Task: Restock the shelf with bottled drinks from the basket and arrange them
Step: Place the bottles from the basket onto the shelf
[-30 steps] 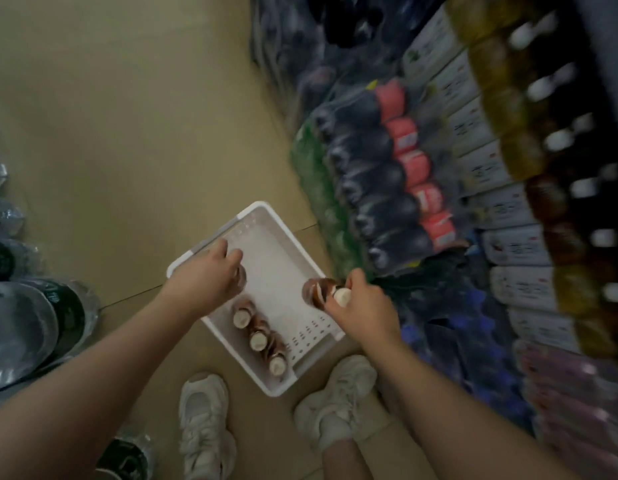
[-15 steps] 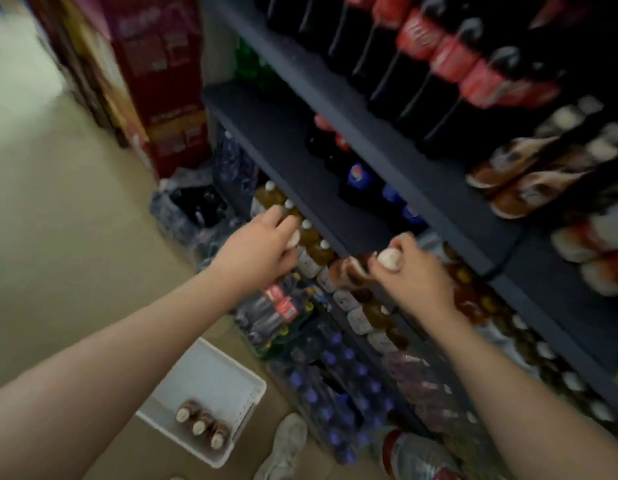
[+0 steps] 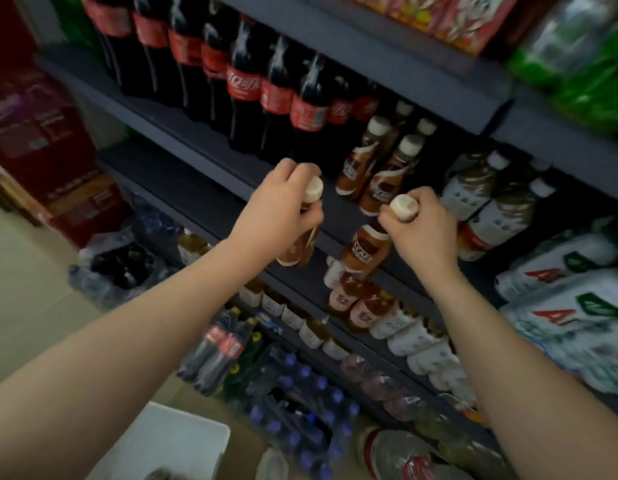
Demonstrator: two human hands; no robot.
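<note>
Having risen from the basket (image 3: 169, 441), each hand (image 3: 283, 209) (image 3: 421, 230) grips a coffee bottle (image 3: 364, 251) at shelf (image 3: 196, 188) height.

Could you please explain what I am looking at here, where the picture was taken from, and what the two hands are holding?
No machine here: a person wears a camera on the head, looking down at bare arms. The left hand grips a brown coffee drink bottle near its white cap; the right hand grips a second coffee bottle the same way. Both are raised before a dark shelf, where matching coffee bottles stand beside cola bottles. The white basket sits on the floor below.
</note>
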